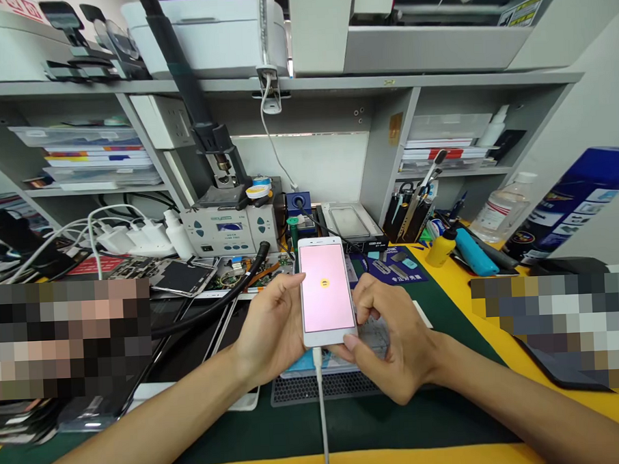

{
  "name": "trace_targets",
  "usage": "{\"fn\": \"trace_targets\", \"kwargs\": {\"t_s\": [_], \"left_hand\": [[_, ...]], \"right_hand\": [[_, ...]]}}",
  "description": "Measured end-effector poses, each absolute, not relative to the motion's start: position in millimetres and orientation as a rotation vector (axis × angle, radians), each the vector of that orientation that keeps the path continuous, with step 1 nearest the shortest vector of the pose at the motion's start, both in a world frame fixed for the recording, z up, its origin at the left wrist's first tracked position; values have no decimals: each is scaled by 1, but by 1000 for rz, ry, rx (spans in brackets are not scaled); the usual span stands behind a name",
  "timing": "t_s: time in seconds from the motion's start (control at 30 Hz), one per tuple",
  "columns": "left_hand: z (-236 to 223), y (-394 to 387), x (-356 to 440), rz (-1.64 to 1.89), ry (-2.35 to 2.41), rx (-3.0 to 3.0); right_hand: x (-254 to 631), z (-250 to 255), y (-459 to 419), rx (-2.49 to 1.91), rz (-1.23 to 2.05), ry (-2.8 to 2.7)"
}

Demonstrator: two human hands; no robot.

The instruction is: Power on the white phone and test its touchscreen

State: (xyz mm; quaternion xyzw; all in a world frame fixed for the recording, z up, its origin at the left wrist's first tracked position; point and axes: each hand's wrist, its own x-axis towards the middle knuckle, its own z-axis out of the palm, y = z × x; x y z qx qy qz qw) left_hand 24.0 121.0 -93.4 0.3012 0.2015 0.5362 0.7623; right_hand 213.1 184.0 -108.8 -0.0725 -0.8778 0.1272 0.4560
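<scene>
A white smartphone [327, 299] is held upright above the workbench, its lit screen pale pink with a small yellow icon in the middle. My left hand [275, 329] grips its left side, the thumb on the edge and the other fingers hidden behind. Bent fingers of my right hand [396, 337] close on the lower right corner, the thumb at the bottom edge. From the phone's bottom a white charging cable [321, 402] runs down toward me. Below lies a dark perforated mat [301, 390], partly covered by a blue item.
A grey soldering or hot-air station [227, 229] with a black hose stands behind left. Phone parts [185, 275] lie at left. Tool holder [408, 214], yellow bottle [441, 247] and clear bottle [503, 206] stand at right. Grey shelving [303, 84] spans the back.
</scene>
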Motion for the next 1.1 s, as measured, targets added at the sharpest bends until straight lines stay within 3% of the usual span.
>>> {"fn": "trace_targets", "kwargs": {"t_s": [1.1], "left_hand": [[-82,119,30,1242,597,507]], "right_hand": [[212,-111,187,-149,188,-2199]]}}
